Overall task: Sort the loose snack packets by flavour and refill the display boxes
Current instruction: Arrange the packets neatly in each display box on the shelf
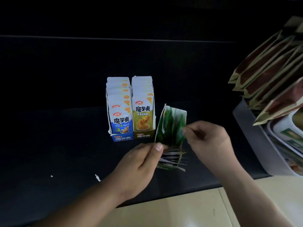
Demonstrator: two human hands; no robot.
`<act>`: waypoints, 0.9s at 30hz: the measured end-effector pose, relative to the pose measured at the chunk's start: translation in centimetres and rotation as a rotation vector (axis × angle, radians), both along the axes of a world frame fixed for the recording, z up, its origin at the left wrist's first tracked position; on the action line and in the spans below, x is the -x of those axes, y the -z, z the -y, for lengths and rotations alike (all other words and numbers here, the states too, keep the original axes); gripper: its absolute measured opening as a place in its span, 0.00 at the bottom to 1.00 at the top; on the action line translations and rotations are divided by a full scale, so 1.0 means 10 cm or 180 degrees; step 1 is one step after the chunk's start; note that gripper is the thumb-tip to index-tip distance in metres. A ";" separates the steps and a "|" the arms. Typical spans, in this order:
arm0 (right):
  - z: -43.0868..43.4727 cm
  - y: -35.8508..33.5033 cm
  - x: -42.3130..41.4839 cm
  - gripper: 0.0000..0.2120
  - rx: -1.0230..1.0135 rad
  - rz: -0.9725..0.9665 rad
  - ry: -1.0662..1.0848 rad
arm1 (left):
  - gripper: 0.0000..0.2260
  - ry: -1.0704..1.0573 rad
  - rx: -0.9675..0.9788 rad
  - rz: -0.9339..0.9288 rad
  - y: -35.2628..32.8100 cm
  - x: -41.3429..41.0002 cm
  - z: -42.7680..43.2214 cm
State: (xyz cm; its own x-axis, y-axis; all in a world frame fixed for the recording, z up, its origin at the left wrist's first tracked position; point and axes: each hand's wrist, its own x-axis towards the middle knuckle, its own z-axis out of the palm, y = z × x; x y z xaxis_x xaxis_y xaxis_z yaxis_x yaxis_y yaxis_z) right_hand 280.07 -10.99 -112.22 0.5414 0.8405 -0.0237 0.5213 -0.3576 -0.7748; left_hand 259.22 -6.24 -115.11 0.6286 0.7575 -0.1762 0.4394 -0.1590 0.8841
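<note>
Two display boxes stand side by side on the black shelf: a blue box (122, 138) full of blue packets and a tan box (143, 135) full of yellow packets. To their right a green box (170, 126) is tilted, with green packets blurred inside. My left hand (144, 159) grips a fanned stack of green packets (172, 160) at the box's near end. My right hand (206, 136) pinches one green packet at the box's right side.
The black shelf (65, 145) runs left to right, its front edge close to me with pale floor (180, 210) below. At right, a grey tray (255, 145) holds rows of brown-and-tan packets (265, 76). Small white paper scraps (97, 177) lie on the shelf at left.
</note>
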 end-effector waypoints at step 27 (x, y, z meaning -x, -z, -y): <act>0.09 0.02 -0.01 0.03 -0.1119 -0.2482 0.0574 | 0.10 -0.0077 0.0730 0.0428 -0.09 -0.12 -0.08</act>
State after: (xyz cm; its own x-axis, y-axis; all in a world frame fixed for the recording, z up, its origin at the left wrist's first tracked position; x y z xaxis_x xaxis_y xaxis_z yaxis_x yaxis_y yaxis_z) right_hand 280.19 -11.84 -112.39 0.6042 0.7718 -0.1983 -0.2449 -0.0569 -0.9679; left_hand 260.43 -5.46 -114.24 0.6401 0.7225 -0.2612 0.3169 0.0614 0.9465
